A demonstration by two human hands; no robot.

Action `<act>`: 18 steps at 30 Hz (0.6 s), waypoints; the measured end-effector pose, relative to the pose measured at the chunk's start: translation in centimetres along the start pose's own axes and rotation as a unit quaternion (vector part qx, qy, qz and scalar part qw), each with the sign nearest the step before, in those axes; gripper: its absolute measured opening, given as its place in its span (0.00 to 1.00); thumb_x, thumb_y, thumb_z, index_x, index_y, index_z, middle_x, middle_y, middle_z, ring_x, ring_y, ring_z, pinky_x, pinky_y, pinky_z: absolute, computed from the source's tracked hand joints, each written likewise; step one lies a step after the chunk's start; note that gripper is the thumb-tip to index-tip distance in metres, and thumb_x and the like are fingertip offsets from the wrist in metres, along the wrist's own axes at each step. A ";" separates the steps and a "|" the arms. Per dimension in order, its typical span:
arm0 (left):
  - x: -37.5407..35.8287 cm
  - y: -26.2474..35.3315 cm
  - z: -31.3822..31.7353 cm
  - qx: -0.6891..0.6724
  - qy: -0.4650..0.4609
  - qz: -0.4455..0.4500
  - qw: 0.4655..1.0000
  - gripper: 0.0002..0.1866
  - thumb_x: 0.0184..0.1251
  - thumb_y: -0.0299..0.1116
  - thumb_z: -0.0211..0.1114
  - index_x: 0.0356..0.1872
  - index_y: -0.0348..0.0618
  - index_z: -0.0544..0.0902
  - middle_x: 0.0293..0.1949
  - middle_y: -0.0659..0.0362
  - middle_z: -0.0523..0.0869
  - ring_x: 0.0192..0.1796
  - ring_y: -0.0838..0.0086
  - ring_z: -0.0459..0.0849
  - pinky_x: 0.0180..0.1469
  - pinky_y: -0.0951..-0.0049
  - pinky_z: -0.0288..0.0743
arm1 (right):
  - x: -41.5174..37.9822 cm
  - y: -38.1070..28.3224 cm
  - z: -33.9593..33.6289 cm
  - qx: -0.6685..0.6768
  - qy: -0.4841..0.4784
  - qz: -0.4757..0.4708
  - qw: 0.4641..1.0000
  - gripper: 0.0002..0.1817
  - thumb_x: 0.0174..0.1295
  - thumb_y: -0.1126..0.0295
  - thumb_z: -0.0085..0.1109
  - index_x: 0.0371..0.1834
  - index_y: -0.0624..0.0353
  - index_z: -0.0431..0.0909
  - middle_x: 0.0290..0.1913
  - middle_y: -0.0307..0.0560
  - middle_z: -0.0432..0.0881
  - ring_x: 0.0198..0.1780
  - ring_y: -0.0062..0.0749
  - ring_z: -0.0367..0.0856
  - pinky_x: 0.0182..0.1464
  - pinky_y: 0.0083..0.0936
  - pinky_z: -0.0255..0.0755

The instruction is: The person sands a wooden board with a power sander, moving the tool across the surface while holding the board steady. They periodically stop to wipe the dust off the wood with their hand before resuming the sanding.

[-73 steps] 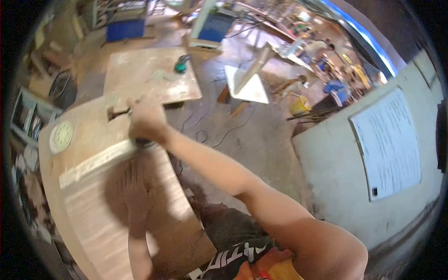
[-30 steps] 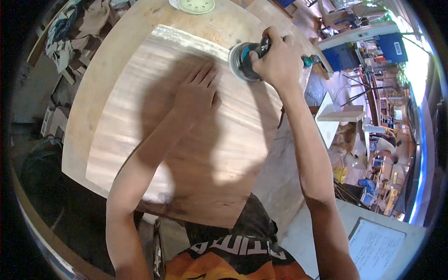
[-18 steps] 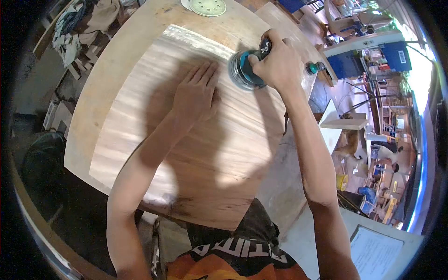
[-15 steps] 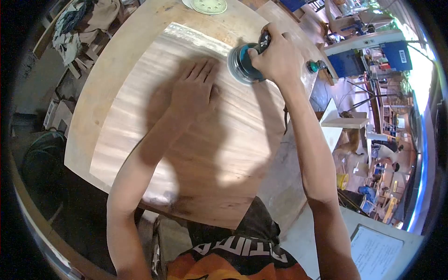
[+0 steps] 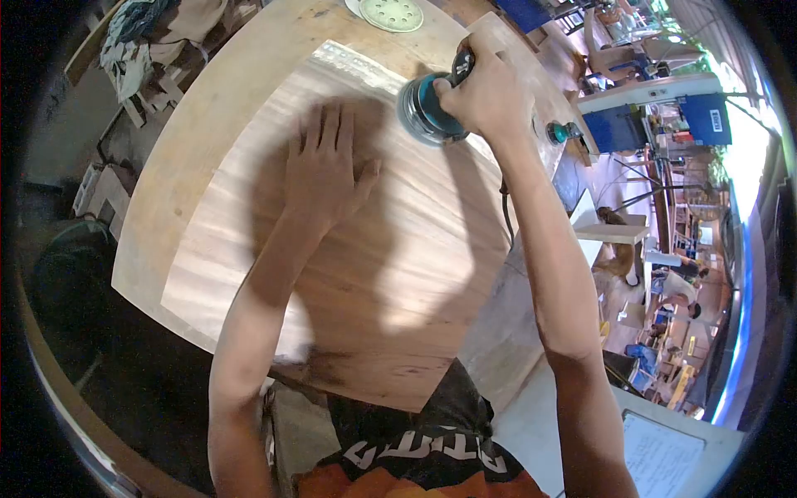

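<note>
A broad wooden panel [image 5: 423, 257] with streaky grain lies on the workbench before me. My right hand [image 5: 491, 93] grips a teal and black orbital sander [image 5: 430, 109], whose round base rests on the panel near its far right edge. Flat on the panel, to the left of the sander, my left hand [image 5: 328, 170] lies with fingers stretched and thumb apart. The sander's cord [image 5: 506, 212] hangs down beside my right forearm. Shadows of my head and arms cover the panel's middle.
A pale perforated sanding disc [image 5: 392, 13] lies on the bench top [image 5: 158, 224] at the far side. Another teal tool [image 5: 563, 133] sits at the right edge. Cloths and wood scraps [image 5: 133, 66] are at the upper left; a paper sheet [image 5: 660, 452] lies lower right.
My left hand has shifted left across the panel, and its thumb has spread out. The sander in my right hand has moved slightly left.
</note>
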State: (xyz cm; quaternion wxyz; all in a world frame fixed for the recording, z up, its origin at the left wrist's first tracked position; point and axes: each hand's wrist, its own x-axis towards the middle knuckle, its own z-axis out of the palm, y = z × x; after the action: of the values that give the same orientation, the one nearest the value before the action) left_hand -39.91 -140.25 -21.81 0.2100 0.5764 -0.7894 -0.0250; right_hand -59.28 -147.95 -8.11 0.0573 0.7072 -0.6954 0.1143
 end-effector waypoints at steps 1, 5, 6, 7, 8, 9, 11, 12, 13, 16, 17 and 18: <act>0.0 -0.5 0.1 -0.019 0.000 0.009 1.000 0.43 0.75 0.56 0.57 0.79 0.32 0.63 0.77 0.39 0.68 0.81 0.42 0.61 0.84 0.42 0.47 | 0.4 -0.2 0.2 0.008 -0.001 -0.009 1.000 0.27 0.55 0.55 0.69 0.58 0.52 0.80 0.47 0.67 0.87 0.53 0.61 0.85 0.56 0.50 0.80; 1.1 -1.6 -0.7 -0.050 -0.012 0.029 0.998 0.40 0.74 0.52 0.59 0.76 0.32 0.67 0.76 0.39 0.69 0.81 0.44 0.62 0.83 0.45 0.50 | 1.4 -1.5 0.0 -0.032 -0.010 0.001 0.999 0.27 0.55 0.55 0.69 0.58 0.52 0.81 0.47 0.65 0.88 0.53 0.58 0.87 0.57 0.48 0.80; 1.4 -1.7 -0.9 -0.044 -0.021 0.027 0.998 0.39 0.73 0.51 0.60 0.76 0.32 0.68 0.76 0.39 0.70 0.80 0.45 0.63 0.83 0.45 0.51 | 1.7 -2.0 -0.1 -0.028 -0.016 0.000 0.999 0.28 0.53 0.55 0.71 0.58 0.53 0.80 0.47 0.64 0.88 0.53 0.58 0.86 0.57 0.48 0.80; 1.6 -1.9 -0.7 -0.038 -0.014 0.009 0.999 0.39 0.73 0.51 0.61 0.76 0.32 0.68 0.75 0.39 0.70 0.79 0.44 0.64 0.83 0.45 0.51 | 1.9 -2.4 -0.2 -0.024 -0.023 0.000 0.999 0.30 0.52 0.55 0.73 0.58 0.53 0.80 0.48 0.63 0.87 0.54 0.58 0.86 0.57 0.47 0.80; 2.1 -2.1 -0.4 -0.032 -0.007 -0.010 0.999 0.40 0.72 0.51 0.61 0.76 0.32 0.68 0.75 0.38 0.71 0.79 0.43 0.65 0.83 0.45 0.51 | 2.1 -2.7 0.0 -0.021 -0.031 0.001 0.999 0.31 0.51 0.54 0.76 0.57 0.53 0.79 0.48 0.63 0.87 0.54 0.58 0.85 0.57 0.47 0.79; 2.6 -2.2 -0.2 -0.027 0.002 -0.028 0.999 0.40 0.71 0.51 0.62 0.76 0.32 0.68 0.74 0.38 0.72 0.78 0.42 0.66 0.83 0.44 0.52 | 2.3 -2.8 0.3 -0.016 -0.014 -0.010 1.000 0.31 0.51 0.54 0.76 0.58 0.53 0.79 0.48 0.62 0.87 0.55 0.57 0.85 0.57 0.47 0.79; 2.6 -2.2 0.3 0.024 0.080 -0.102 0.991 0.40 0.71 0.53 0.63 0.74 0.32 0.69 0.73 0.38 0.73 0.76 0.41 0.68 0.81 0.44 0.55 | 2.6 -3.3 0.8 -0.006 0.019 -0.027 0.999 0.31 0.51 0.53 0.76 0.58 0.52 0.79 0.49 0.60 0.87 0.55 0.56 0.86 0.58 0.46 0.79; 2.7 -2.4 0.5 0.051 0.119 -0.139 0.982 0.40 0.70 0.53 0.63 0.74 0.32 0.70 0.72 0.38 0.73 0.76 0.40 0.68 0.80 0.43 0.57 | 2.8 -3.5 0.8 -0.020 0.004 -0.023 1.000 0.32 0.51 0.53 0.76 0.58 0.52 0.79 0.50 0.59 0.88 0.56 0.55 0.86 0.58 0.45 0.79; 2.9 -2.6 0.7 0.063 0.119 -0.147 0.980 0.40 0.70 0.54 0.63 0.73 0.32 0.70 0.71 0.37 0.74 0.75 0.40 0.70 0.79 0.43 0.60 | 2.9 -4.1 0.4 -0.033 -0.011 -0.020 0.999 0.32 0.51 0.52 0.76 0.58 0.52 0.79 0.50 0.58 0.88 0.56 0.54 0.86 0.58 0.45 0.79; 3.5 -3.3 1.2 0.082 0.121 -0.160 0.976 0.40 0.70 0.56 0.62 0.71 0.32 0.72 0.68 0.38 0.77 0.70 0.41 0.74 0.73 0.42 0.67 | 3.6 -5.2 0.6 -0.048 -0.017 -0.024 0.998 0.32 0.51 0.51 0.76 0.58 0.51 0.80 0.52 0.57 0.88 0.57 0.54 0.86 0.59 0.45 0.79; 3.5 -3.5 1.3 0.080 0.121 -0.155 0.977 0.39 0.71 0.56 0.62 0.70 0.32 0.73 0.66 0.39 0.79 0.68 0.41 0.77 0.71 0.43 0.70 | 3.7 -5.4 0.7 -0.048 -0.013 -0.024 0.998 0.32 0.51 0.51 0.76 0.59 0.51 0.80 0.52 0.57 0.87 0.58 0.54 0.85 0.59 0.45 0.79; 3.7 -3.7 1.3 0.078 0.123 -0.150 0.978 0.39 0.71 0.56 0.62 0.70 0.32 0.73 0.64 0.40 0.81 0.66 0.42 0.79 0.69 0.43 0.72 | 3.9 -5.7 0.9 -0.045 -0.009 -0.030 0.999 0.33 0.51 0.51 0.76 0.59 0.51 0.80 0.53 0.58 0.87 0.58 0.55 0.85 0.60 0.46 0.79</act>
State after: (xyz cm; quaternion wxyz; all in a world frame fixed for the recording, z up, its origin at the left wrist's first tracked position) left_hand -37.97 -145.14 -22.97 0.2532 0.7019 -0.6614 0.0763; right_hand -53.54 -151.83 -7.63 0.0859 0.7254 -0.6788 0.0749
